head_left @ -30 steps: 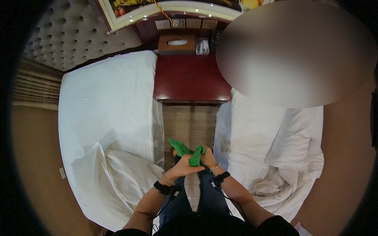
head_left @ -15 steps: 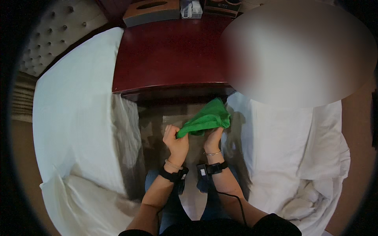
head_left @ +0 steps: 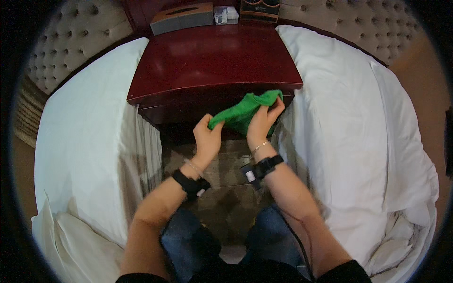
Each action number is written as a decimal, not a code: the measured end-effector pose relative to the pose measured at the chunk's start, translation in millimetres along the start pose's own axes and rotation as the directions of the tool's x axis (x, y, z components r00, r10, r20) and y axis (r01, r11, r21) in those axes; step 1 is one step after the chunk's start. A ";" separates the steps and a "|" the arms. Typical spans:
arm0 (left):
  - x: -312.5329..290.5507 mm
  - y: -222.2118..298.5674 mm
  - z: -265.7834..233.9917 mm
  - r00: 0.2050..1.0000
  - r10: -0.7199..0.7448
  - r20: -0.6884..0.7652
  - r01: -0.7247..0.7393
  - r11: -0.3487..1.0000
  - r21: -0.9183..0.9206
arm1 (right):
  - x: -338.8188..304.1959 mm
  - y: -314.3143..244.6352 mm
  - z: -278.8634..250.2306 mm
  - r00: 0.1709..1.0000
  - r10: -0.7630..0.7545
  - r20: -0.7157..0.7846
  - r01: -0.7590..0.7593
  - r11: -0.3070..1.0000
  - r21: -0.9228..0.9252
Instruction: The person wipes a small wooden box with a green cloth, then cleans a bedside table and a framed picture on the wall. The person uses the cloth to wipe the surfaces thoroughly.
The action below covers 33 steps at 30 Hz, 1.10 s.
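Note:
A green cloth [head_left: 243,112] is stretched between my two hands, just in front of the dark red nightstand [head_left: 212,61]. My left hand [head_left: 207,140] pinches its left end between thumb and fingers. At the other end, my right hand [head_left: 263,121] grips the cloth near its upper right corner, with the thumb pointing up. Part of the cloth hangs below, between the hands. Both wrists carry a black strap with a small device.
On the back of the nightstand stand a tissue box [head_left: 183,18], a small clear container [head_left: 226,15] and a dark organizer box [head_left: 260,10]. White-covered beds flank it, the left bed [head_left: 85,127] and the right bed [head_left: 344,127]. Tufted headboards [head_left: 351,19] rise behind.
Both hands have moved up and forward with the green cloth, toward the nightstand front. The cloth is now spread more between them. A blurred patch over the right bed is gone.

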<state>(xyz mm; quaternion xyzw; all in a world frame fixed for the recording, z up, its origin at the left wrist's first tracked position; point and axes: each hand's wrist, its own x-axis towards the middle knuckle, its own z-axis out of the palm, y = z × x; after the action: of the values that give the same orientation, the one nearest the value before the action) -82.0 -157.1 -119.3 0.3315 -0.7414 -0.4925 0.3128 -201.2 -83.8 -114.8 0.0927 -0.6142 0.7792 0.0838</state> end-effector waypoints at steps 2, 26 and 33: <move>15.6 -12.1 0.9 0.997 -0.067 -0.041 0.057 0.977 -0.204 | 15.2 13.5 -4.1 0.931 -0.305 0.202 0.334 0.935 -0.123; 39.6 -101.9 51.7 0.842 -0.391 0.372 0.493 0.275 -0.826 | 31.4 20.4 -42.5 0.403 -0.525 0.750 0.913 0.284 -0.292; 21.2 -89.9 48.1 0.827 -0.460 0.323 0.514 0.388 -0.765 | 35.9 50.5 -26.6 0.347 -0.638 0.687 0.924 0.108 -0.367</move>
<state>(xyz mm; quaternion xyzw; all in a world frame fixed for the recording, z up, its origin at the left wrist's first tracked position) -116.0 -175.4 -216.0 0.3316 -0.2978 -0.8594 0.2505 -249.4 -69.1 -159.5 0.5090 -0.7132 0.2596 0.4060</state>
